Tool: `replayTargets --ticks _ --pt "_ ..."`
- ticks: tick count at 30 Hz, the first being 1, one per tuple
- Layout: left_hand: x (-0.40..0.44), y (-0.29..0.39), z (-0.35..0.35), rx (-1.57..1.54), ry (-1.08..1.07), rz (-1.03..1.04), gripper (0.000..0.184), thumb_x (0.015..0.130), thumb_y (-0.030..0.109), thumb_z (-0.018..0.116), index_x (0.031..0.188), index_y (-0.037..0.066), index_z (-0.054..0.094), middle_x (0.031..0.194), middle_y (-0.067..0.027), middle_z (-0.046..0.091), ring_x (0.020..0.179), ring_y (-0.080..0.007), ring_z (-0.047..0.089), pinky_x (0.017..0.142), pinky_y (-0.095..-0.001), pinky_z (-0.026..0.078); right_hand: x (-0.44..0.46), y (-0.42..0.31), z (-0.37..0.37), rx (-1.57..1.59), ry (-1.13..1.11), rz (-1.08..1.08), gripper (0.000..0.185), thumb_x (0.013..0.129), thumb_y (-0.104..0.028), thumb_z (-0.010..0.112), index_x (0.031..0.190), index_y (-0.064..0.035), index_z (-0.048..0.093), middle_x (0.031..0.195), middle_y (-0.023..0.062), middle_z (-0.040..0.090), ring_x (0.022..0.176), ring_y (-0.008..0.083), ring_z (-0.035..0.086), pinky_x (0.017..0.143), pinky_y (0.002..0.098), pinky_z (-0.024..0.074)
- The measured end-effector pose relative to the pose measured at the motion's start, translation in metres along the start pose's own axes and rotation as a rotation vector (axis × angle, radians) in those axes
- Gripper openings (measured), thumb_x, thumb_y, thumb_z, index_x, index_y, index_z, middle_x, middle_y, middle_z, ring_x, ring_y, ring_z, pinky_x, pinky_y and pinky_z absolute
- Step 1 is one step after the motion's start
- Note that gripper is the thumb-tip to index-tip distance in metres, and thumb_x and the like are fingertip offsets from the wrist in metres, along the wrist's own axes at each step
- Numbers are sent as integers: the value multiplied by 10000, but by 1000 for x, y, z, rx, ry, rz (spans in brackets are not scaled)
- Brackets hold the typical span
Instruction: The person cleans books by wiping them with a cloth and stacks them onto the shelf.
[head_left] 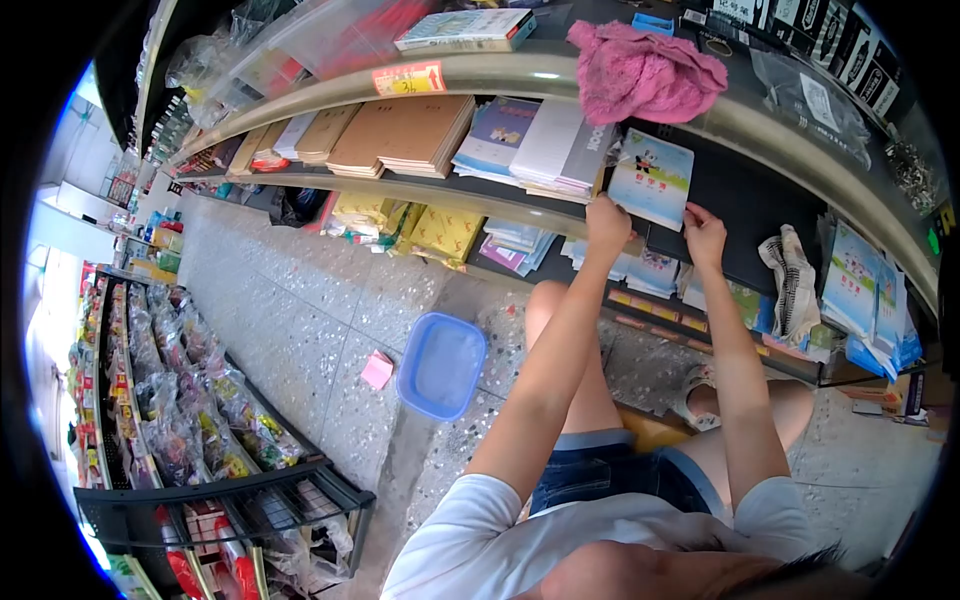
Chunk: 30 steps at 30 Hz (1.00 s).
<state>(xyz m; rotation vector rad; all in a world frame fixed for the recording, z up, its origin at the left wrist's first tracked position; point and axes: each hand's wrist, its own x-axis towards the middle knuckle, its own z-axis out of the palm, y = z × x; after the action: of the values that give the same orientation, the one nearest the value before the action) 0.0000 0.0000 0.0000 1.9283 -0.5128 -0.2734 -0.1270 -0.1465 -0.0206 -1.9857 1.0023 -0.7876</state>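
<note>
A pale blue and green exercise book point(650, 185) with a panda on its cover lies at the middle shelf, in front of me. Its lower left corner is in the closed fingers of my left hand point(609, 224). My right hand point(705, 236) pinches the lower right corner. Just left of the book is a stack of white and grey notebooks point(562, 150). A pink cloth point(648, 70) hangs over the shelf edge above. To the right, a crumpled striped cloth point(790, 283) drapes over the shelf edge, beside more panda-cover exercise books point(860, 285).
Brown notebooks point(400, 135) fill the shelf further left. Yellow packs point(445, 232) sit on the level below. A blue plastic basin point(442, 366) and a pink paper pad point(377, 370) are on the floor. A rack of bagged goods point(190, 400) stands at left.
</note>
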Motion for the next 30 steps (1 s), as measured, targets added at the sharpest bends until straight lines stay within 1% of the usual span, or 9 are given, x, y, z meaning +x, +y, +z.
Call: replayTargets --ticks 8,11,14,19,22,24,26,29,30 --pt "-2 3 -6 38 21 -9 191 825 24 504 947 -120 529 562 -224 613 460 -246 649 421 -334 536 -1 13 11 63 15 -106 236 839 -154 636 1028 -25 692 674 116 670 581 148 634 597 289 501" --pt "1 -2 0 72 21 -8 254 820 28 520 1029 -116 517 598 -230 624 519 -300 661 473 -380 546 -12 -17 -6 116 -87 43 251 852 -130 618 1072 -24 673 675 96 663 582 141 624 595 283 497" --pt "-15 -4 9 268 234 218 365 812 35 549 1147 -95 483 799 -263 646 710 -347 678 615 -419 549 -13 -6 -2 218 -55 -41 287 857 -108 612 1129 -21 641 747 81 650 634 139 624 613 282 495" --pt "-91 9 16 230 250 583 466 785 48 597 1225 -34 465 1262 -292 429 1125 -432 477 954 -460 404 -34 -11 -16 180 11 -240 355 837 -89 638 1182 -20 593 1032 112 583 826 159 618 697 275 489" --pt "-159 -8 32 353 156 701 483 739 46 624 1196 -25 482 1285 -282 417 1166 -462 429 993 -495 356 -91 -27 -38 87 131 -520 353 830 -80 631 1176 -28 586 1169 128 534 1003 256 580 841 333 466" --pt "-201 -46 58 212 -98 570 467 721 58 627 1167 -13 509 1306 -262 414 1199 -448 413 994 -511 351 -147 -19 -48 12 26 -583 323 808 -78 632 1128 -36 608 1143 130 562 1086 320 537 918 397 432" --pt "-241 -92 86 243 -311 431 429 733 81 612 1146 -4 533 1320 -244 412 1236 -430 390 1007 -515 336 -208 5 -49 158 -394 -551 247 756 -101 654 996 -44 639 1017 142 617 1048 331 562 903 426 440" --pt "-277 -172 133 794 -373 445 388 760 111 587 1131 3 553 1322 -228 417 1268 -407 366 1027 -507 318 -285 8 -57 339 -1002 -391 176 849 -186 614 921 -35 670 944 108 659 925 298 614 873 389 449" --pt "-281 -146 111 882 -527 412 353 805 143 543 1131 8 567 1318 -220 424 1284 -391 347 1061 -507 267 -302 -3 -65 284 -837 -430 202 887 -197 565 954 -34 664 965 113 653 931 303 609 875 379 446"
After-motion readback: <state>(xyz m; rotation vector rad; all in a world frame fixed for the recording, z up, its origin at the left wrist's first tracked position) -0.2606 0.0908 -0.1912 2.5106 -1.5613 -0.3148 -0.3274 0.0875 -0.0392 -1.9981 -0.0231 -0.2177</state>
